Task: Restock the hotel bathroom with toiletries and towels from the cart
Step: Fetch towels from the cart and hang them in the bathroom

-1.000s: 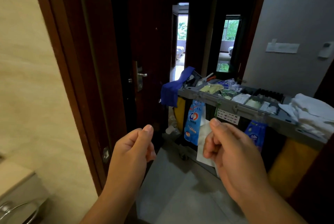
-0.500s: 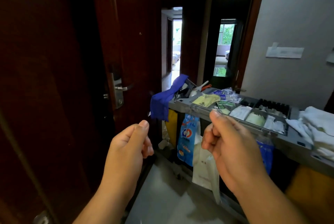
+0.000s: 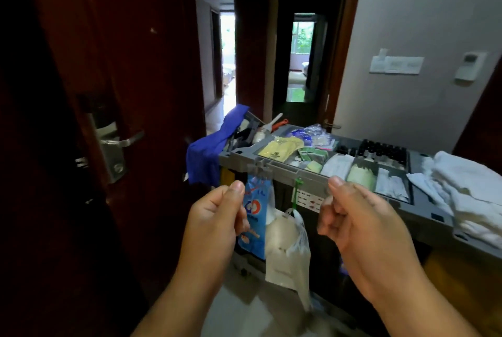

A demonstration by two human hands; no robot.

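Closing in on the cart [image 3: 285,169] now, it's sitting nearer and fuller in view than a moment ago, parked in the doorway ahead. Folded white towels [image 3: 467,190] are lying stacked on its right end: soft and bulky, probably wanting a whole-hand scoop under the pile. Small sachets [image 3: 338,164] are filling the tray compartments beside them, light and slippery-looking, likely pinch work. Left hand [image 3: 214,217] and right hand [image 3: 361,222] are hovering short of the cart, fingers clenched, carrying nothing I can see.

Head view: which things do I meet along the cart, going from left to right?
blue cloth → yellow packet → green sachets → small dark bottles → folded white towels
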